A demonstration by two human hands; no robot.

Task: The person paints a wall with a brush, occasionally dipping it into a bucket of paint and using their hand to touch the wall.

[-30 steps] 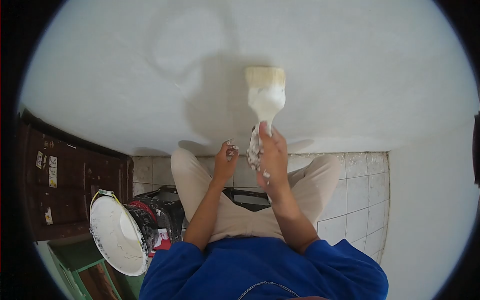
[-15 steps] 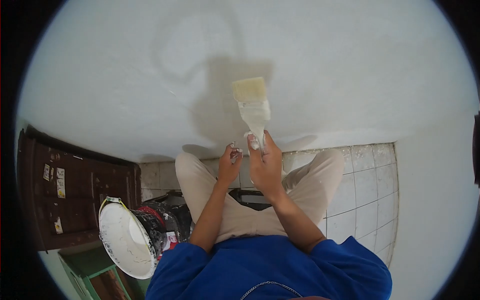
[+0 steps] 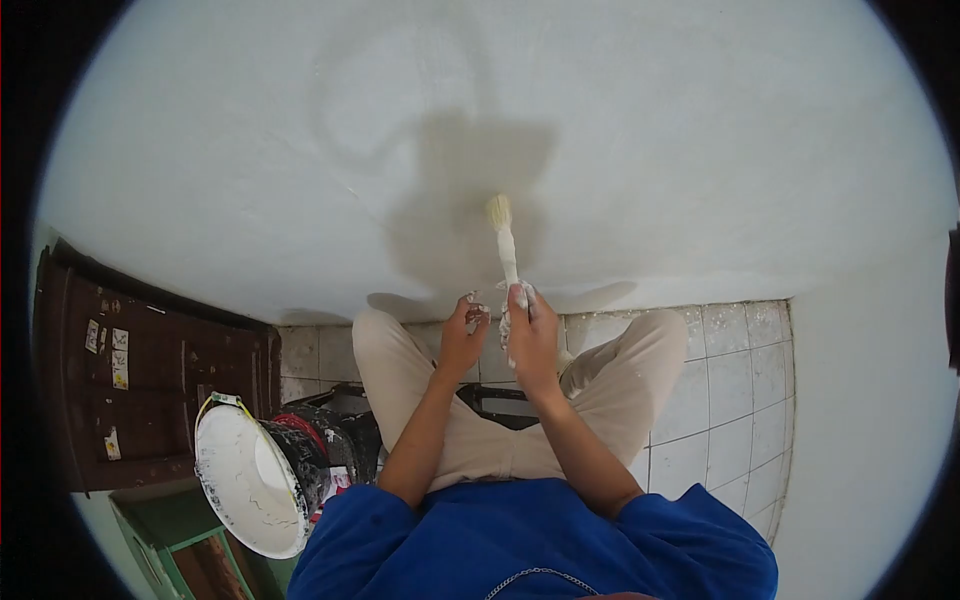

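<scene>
My right hand (image 3: 533, 335) is wrapped round the white, paint-coated handle of a paintbrush (image 3: 505, 245). The brush points up, its narrow edge towards me and its pale yellow bristles at the top, in front of the white wall (image 3: 700, 170). White paint smears the fingers of this hand. Just to its left is my left hand (image 3: 465, 335), with loosely curled fingers, a gap to the thumb and nothing held. Its fingertips carry white paint too.
At lower left a paint-splashed bucket (image 3: 215, 480) with a white inside leans beside my leg. Behind it stands a dark brown wooden door (image 3: 150, 360) with stickers, and a green-framed piece (image 3: 200, 545) below. White floor tiles (image 3: 735, 350) meet the wall at right.
The paintbrush has turned in my right hand from its broad face to its narrow edge, and its bristles are lower. My left hand stays nearly in place.
</scene>
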